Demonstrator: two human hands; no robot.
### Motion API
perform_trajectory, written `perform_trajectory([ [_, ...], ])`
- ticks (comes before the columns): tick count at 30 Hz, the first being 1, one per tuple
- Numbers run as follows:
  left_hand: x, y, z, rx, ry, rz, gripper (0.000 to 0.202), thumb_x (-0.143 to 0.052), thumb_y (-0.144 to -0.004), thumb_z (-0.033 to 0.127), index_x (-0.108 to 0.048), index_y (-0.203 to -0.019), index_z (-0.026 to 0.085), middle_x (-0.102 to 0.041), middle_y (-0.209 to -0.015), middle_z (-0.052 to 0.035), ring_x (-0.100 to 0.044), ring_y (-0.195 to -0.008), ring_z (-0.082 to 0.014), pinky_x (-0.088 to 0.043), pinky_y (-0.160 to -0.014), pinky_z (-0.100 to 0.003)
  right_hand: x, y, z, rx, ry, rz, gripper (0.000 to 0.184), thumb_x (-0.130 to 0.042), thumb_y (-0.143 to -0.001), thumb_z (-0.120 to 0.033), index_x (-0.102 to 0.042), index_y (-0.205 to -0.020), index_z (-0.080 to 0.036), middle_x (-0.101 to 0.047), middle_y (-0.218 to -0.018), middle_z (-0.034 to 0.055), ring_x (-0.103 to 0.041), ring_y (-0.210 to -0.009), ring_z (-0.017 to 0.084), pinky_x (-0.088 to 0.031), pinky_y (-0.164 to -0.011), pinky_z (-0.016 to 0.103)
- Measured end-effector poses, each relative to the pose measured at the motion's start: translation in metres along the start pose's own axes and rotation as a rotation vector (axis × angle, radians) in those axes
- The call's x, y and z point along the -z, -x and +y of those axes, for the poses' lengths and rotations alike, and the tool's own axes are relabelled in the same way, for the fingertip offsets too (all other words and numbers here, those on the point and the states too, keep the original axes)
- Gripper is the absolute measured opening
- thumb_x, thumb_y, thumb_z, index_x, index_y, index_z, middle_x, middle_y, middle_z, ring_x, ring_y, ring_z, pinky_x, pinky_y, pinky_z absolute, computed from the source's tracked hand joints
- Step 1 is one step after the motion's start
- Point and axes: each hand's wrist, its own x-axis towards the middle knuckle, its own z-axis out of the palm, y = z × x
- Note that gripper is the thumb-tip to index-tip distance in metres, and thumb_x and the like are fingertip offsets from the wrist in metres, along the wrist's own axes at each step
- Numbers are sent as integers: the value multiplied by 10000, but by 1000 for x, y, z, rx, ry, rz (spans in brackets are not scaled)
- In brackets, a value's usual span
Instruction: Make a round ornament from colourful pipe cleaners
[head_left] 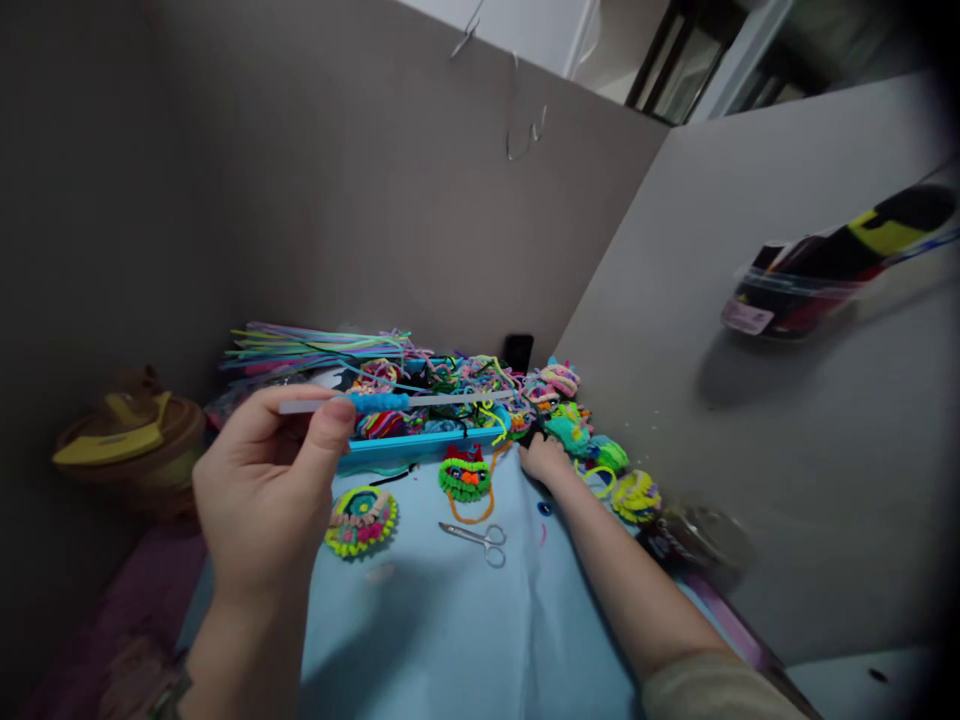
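Note:
My left hand (277,480) is raised over the table, pinching a thin pale strip (461,398) between thumb and fingers. Fuzzy blue pipe cleaner (380,402) is wound around the strip just past my thumb. On the right, my right hand (544,460) reaches down beside the colourful fuzzy pieces, fingers curled by something dark; what they hold is hidden. A green fuzzy piece (465,478) with eyes and an orange loop lies between my hands. Small scissors (476,538) rest in front of it, and a round yellow-green piece (361,522) lies near my left wrist.
Behind is a blue tray (427,443) heaped with pipe-cleaner scraps, with long pipe cleaners (315,345) at its back left. Finished-looking fuzzy pieces (570,430) line the right side. A wall holder (795,290) hangs right; a jar (705,540) stands below. Left is a brown pot (135,455).

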Motion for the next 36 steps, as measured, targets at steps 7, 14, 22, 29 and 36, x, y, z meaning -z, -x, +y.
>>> perform_trajectory([
  [7, 1, -2, -4, -30, -27, 8, 166, -708, -720, 313, -674, -793, 168, -601, -626, 29, -510, -518, -68, -401, -467, -164, -3, -6, 6, -46, -39, 37, 735, -471, -801, -595, -408, -1329, -87, -482, -1257, 232, -443, -1203, 351, -360, -953, 426],
  [14, -4, -2, -8, -21, -57, -2, 170, -720, -698, 312, -682, -789, 175, -611, -631, 25, -510, -516, -74, -380, -450, -169, -10, 6, 11, -84, -5, 109, 780, -452, -791, -645, -453, -1246, -12, -501, -1186, 287, -459, -1159, 390, -359, -918, 457],
  [22, -9, -1, -11, -21, -108, -4, 166, -711, -704, 309, -680, -775, 162, -602, -620, 24, -506, -514, -74, -381, -459, -174, -11, 5, 18, -28, -3, 157, 726, -447, -787, -639, -473, -1206, -46, -523, -1161, 238, -495, -1109, 380, -390, -893, 438],
  [29, -13, 4, -9, -36, -105, 10, 166, -714, -706, 307, -675, -790, 168, -599, -616, 36, -492, -515, -63, -380, -473, -166, -9, -17, 12, -1, -82, 140, 736, -452, -806, -605, -367, -1309, -75, -557, -1165, 205, -538, -1096, 337, -396, -896, 384],
  [36, -9, 2, -8, -42, -92, 18, 161, -720, -703, 295, -681, -792, 167, -617, -639, 33, -495, -515, -51, -381, -460, -146, -9, -8, 32, 133, -123, 213, 726, -518, -807, -515, -360, -1319, -26, -492, -1261, 240, -448, -1202, 326, -333, -978, 368],
])
